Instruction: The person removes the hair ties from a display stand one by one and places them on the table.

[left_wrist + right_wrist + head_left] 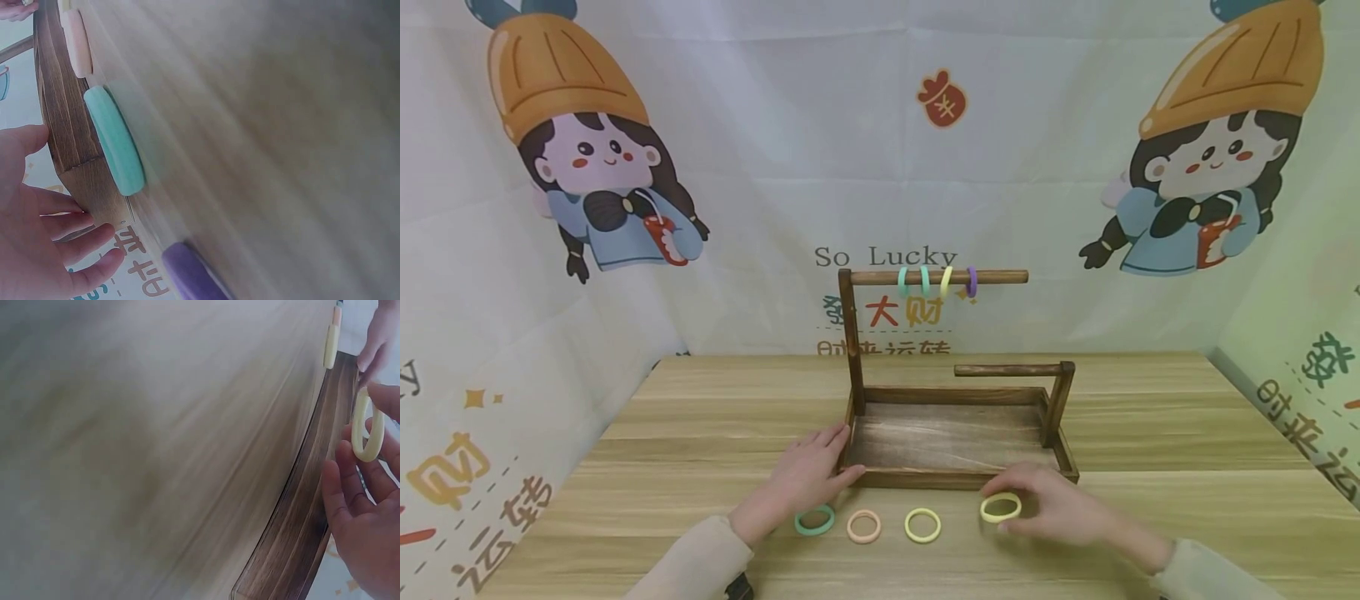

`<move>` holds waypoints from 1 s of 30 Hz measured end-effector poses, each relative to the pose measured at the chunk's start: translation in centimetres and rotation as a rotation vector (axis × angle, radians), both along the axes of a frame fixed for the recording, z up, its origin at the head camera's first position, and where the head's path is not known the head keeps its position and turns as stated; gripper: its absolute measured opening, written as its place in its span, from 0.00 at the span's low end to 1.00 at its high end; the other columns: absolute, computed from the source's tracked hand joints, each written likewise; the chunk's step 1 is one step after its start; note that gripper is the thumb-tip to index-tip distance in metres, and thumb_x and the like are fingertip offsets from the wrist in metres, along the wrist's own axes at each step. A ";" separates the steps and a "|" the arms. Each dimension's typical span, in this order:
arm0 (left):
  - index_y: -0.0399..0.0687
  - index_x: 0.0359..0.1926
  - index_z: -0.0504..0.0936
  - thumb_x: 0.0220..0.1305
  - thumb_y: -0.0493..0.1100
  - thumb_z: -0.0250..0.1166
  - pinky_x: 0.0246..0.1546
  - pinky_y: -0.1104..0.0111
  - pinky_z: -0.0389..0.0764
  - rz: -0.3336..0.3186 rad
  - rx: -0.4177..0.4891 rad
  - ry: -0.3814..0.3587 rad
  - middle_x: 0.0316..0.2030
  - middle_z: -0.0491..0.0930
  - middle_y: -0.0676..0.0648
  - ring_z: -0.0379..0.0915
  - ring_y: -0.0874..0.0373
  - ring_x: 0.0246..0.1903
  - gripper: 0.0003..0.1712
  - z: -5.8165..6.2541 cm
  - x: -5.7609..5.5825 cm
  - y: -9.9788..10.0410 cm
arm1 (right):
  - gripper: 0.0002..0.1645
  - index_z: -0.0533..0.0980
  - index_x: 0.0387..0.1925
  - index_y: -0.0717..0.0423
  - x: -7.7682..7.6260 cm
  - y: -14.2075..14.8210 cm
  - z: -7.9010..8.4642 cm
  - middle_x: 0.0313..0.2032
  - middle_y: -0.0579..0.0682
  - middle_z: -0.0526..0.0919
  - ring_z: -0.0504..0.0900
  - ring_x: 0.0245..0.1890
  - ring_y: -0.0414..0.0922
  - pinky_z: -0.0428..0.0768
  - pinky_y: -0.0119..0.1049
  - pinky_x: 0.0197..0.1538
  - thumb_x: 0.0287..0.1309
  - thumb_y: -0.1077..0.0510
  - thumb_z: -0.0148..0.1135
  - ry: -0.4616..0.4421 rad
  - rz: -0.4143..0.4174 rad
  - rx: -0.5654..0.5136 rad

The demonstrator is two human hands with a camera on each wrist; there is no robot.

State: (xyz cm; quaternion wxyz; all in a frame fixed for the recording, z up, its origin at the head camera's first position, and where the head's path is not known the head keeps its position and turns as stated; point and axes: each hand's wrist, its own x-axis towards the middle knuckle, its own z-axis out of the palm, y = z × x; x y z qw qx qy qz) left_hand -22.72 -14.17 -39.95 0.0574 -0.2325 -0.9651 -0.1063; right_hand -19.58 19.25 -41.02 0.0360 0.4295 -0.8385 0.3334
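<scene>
My right hand (1056, 504) pinches a yellow ring (1001, 507) between thumb and fingers, just in front of the wooden rack's tray (917, 480). In the right wrist view the same ring (367, 425) is held up off the table. My left hand (801, 471) touches the tray's front left corner, its fingers stretched along the side and the thumb at the front edge. On the table before the tray lie a green ring (815, 521), a peach ring (864, 527) and another yellow ring (922, 526). A purple ring (192, 273) shows in the left wrist view, beside the green one.
The rack's tall left post carries a long upper bar (1000, 276) with two mint rings (903, 282), a pale yellow ring (946, 282) and a purple ring (972, 282). A lower bar (1007, 370) extends left from the short right post. A printed cloth (760, 125) hangs behind the table.
</scene>
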 end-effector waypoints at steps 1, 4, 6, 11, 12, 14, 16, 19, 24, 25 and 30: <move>0.32 0.59 0.63 0.60 0.59 0.52 0.51 0.48 0.60 0.001 0.000 -0.001 0.58 0.62 0.36 0.59 0.39 0.54 0.38 0.0 0.0 0.0 | 0.22 0.75 0.45 0.54 0.0 -0.1 -0.1 0.43 0.39 0.76 0.73 0.44 0.41 0.70 0.41 0.46 0.45 0.55 0.67 0.009 0.001 0.014; 0.32 0.59 0.63 0.60 0.59 0.52 0.51 0.48 0.60 0.000 -0.001 -0.001 0.58 0.62 0.36 0.59 0.38 0.54 0.38 -0.1 0.0 0.0 | 0.22 0.75 0.45 0.53 0.0 -0.4 -0.2 0.43 0.39 0.75 0.72 0.44 0.41 0.71 0.41 0.46 0.47 0.52 0.65 -0.003 0.009 0.048; 0.32 0.59 0.63 0.60 0.59 0.52 0.51 0.48 0.61 0.000 -0.006 0.001 0.58 0.62 0.36 0.59 0.39 0.54 0.38 -0.1 0.0 0.0 | 0.21 0.74 0.46 0.52 0.1 -0.6 -0.2 0.44 0.39 0.75 0.72 0.45 0.42 0.71 0.41 0.46 0.48 0.51 0.64 -0.019 0.015 0.067; 0.32 0.59 0.63 0.60 0.58 0.53 0.50 0.49 0.62 -0.004 -0.010 0.007 0.57 0.63 0.36 0.59 0.39 0.54 0.38 -0.1 0.1 -0.1 | 0.20 0.74 0.45 0.52 0.1 -1.0 -0.2 0.44 0.39 0.75 0.73 0.45 0.42 0.71 0.41 0.47 0.49 0.52 0.64 -0.022 0.035 0.105; 0.32 0.59 0.63 0.60 0.58 0.53 0.50 0.49 0.62 -0.004 -0.011 0.006 0.57 0.63 0.36 0.59 0.40 0.54 0.38 -0.1 0.1 -0.1 | 0.20 0.74 0.45 0.52 0.1 -1.1 -0.2 0.44 0.39 0.75 0.73 0.45 0.42 0.70 0.42 0.48 0.49 0.52 0.64 -0.018 0.038 0.115; 0.32 0.59 0.63 0.60 0.58 0.53 0.50 0.49 0.62 -0.003 -0.013 0.006 0.57 0.63 0.36 0.59 0.40 0.54 0.38 0.0 0.1 -0.1 | 0.20 0.74 0.45 0.52 0.2 -1.3 -0.2 0.44 0.39 0.75 0.72 0.45 0.42 0.70 0.43 0.49 0.49 0.53 0.64 -0.008 0.045 0.135; 0.32 0.59 0.63 0.60 0.58 0.53 0.50 0.49 0.62 0.000 -0.013 0.004 0.57 0.63 0.37 0.59 0.40 0.54 0.37 0.0 0.1 0.0 | 0.20 0.74 0.45 0.53 0.2 -1.5 -0.2 0.43 0.40 0.75 0.73 0.45 0.41 0.70 0.43 0.48 0.48 0.54 0.64 0.015 0.060 0.141; 0.32 0.59 0.64 0.60 0.57 0.53 0.50 0.48 0.62 0.000 -0.005 0.003 0.57 0.63 0.36 0.59 0.39 0.54 0.37 0.0 0.1 0.0 | 0.19 0.74 0.44 0.55 0.2 -1.7 -0.2 0.42 0.42 0.76 0.73 0.43 0.41 0.71 0.40 0.46 0.48 0.55 0.65 0.038 0.086 0.141; 0.32 0.59 0.64 0.60 0.57 0.53 0.50 0.48 0.62 -0.003 -0.005 0.002 0.57 0.63 0.36 0.60 0.40 0.54 0.37 0.0 0.1 0.0 | 0.20 0.74 0.44 0.54 0.2 -2.0 -0.1 0.42 0.42 0.77 0.74 0.43 0.41 0.72 0.38 0.45 0.47 0.54 0.65 0.039 0.071 0.177; 0.32 0.59 0.64 0.60 0.58 0.53 0.50 0.49 0.62 -0.002 -0.006 0.001 0.57 0.63 0.37 0.60 0.40 0.54 0.37 0.0 0.1 0.0 | 0.21 0.74 0.44 0.53 0.2 -2.1 -0.1 0.43 0.42 0.76 0.73 0.44 0.41 0.72 0.39 0.46 0.47 0.53 0.65 0.039 0.062 0.191; 0.33 0.59 0.63 0.60 0.60 0.52 0.50 0.49 0.62 0.003 -0.010 -0.002 0.58 0.62 0.37 0.59 0.40 0.54 0.38 -0.1 -0.1 0.0 | 0.22 0.74 0.45 0.51 0.2 -2.2 -0.1 0.43 0.42 0.76 0.73 0.45 0.43 0.71 0.40 0.46 0.45 0.51 0.66 0.071 0.043 0.240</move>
